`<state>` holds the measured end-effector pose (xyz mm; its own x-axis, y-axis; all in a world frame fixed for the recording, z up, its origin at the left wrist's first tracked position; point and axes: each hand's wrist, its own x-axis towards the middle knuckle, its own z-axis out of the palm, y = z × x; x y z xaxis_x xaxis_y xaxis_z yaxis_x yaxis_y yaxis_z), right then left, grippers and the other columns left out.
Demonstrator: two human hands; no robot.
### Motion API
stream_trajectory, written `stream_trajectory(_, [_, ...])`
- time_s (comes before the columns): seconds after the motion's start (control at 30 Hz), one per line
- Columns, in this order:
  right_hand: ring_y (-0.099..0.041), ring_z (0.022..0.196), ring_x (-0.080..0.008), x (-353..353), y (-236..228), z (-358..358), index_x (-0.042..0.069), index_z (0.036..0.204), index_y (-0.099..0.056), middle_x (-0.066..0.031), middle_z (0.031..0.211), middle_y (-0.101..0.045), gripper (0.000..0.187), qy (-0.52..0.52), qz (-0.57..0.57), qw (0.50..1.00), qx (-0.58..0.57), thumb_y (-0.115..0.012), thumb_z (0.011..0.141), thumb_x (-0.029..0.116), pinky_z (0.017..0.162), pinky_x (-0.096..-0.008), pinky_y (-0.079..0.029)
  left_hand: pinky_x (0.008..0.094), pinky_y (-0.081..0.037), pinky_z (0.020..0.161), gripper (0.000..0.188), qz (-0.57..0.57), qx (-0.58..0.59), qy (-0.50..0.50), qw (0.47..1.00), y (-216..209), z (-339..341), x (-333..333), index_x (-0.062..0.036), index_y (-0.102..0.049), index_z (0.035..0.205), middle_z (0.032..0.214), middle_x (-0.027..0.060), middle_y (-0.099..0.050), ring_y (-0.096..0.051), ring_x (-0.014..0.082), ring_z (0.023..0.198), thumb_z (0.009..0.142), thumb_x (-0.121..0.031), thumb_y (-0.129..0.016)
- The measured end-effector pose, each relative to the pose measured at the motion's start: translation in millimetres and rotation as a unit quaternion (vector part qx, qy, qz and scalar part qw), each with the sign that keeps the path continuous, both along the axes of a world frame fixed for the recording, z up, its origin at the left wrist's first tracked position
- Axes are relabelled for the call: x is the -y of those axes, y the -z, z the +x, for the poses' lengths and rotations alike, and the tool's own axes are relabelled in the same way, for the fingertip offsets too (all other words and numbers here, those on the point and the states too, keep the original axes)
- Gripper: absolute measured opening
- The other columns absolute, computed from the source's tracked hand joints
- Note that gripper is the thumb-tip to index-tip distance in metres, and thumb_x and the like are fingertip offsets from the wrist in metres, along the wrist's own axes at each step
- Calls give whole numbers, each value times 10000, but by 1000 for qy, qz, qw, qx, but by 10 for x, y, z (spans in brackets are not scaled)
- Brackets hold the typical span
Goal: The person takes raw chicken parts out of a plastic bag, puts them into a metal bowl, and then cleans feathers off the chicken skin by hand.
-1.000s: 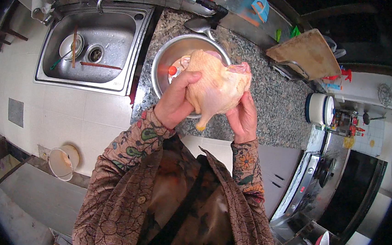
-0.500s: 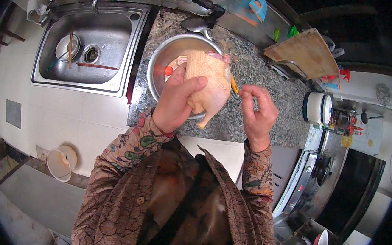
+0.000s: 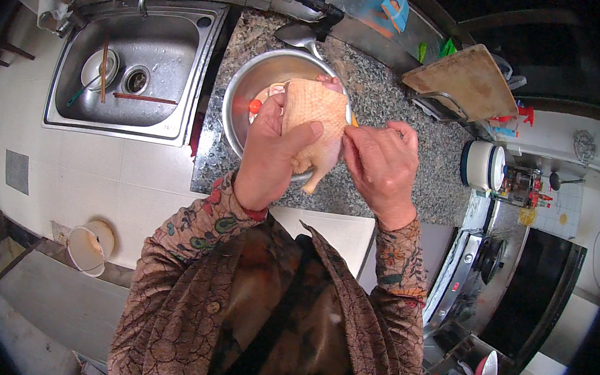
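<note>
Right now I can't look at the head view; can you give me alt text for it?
A person's left hand grips a piece of raw poultry over a steel bowl on a speckled counter, with the right hand close at its right side. To the left, a metal sink holds a white dish and chopsticks.

poultry (image 3: 315, 107): pimpled skin | bowl (image 3: 251, 78): glossy metal | countertop (image 3: 428, 169): speckled stone | board (image 3: 463, 84): wood

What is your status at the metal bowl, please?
Left hand gripping raw poultry piece over metal bowl. Right hand at its right edge, fingertips' hold unclear. Metal spatula lying beyond bowl.
</note>
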<state>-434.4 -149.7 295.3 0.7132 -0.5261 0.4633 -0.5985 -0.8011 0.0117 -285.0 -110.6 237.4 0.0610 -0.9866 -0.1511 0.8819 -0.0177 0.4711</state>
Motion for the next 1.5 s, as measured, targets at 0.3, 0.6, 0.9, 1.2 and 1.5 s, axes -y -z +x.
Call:
stream_trajectory(0.3, [-563, 633, -171, -29, -26, 61, 80, 814, -599, -15, 726, -602, 202, 11, -9, 999, -40, -703, 648, 33, 747, -370, -439, 290, -481, 822, 414, 3, 10, -3, 1000, 9, 3, -10, 18, -379, 1156, 1083, 112, -551, -571, 167, 962, 795, 11, -581])
stream_trajectory(0.6, [-542, 606, -204, 57, 87, -5, 70, 713, -566, -29, 630, -534, 111, 39, 57, 995, 69, -655, 650, 45, 728, -358, -438, 305, -462, 861, 410, -12, 0, 20, 1000, -1, 39, -39, 7, -408, 1178, 1100, 104, -558, -566, 168, 988, 807, -25, -581])
stream_trajectory(0.9, [-562, 647, -170, -25, 21, 9, 80, 797, -602, -12, 695, -574, 147, -9, 36, 999, 14, -683, 680, 42, 803, -389, -415, 309, -464, 862, 394, -12, -8, 26, 1000, 28, 51, -58, 8, -408, 1172, 1103, 108, -559, -569, 175, 993, 816, -28, -572])
stream_trajectory(1.2, [-546, 640, -164, -85, -10, 65, 84, 794, -575, -8, 692, -549, 184, 4, -1, 999, -35, -678, 651, 32, 815, -408, -411, 299, -464, 855, 412, -7, -1, 16, 1000, 6, 39, -82, 19, -404, 1173, 1087, 107, -562, -573, 165, 970, 800, -6, -578])
stream_trajectory(1.5, [-516, 621, -196, -68, 73, 56, 84, 751, -539, -28, 650, -476, 145, 0, 21, 1000, -11, -654, 664, 66, 800, -404, -404, 283, -482, 813, 399, -13, -17, 39, 999, 8, 70, -113, 10, -413, 1182, 1081, 89, -565, -578, 157, 960, 810, 12, -556])
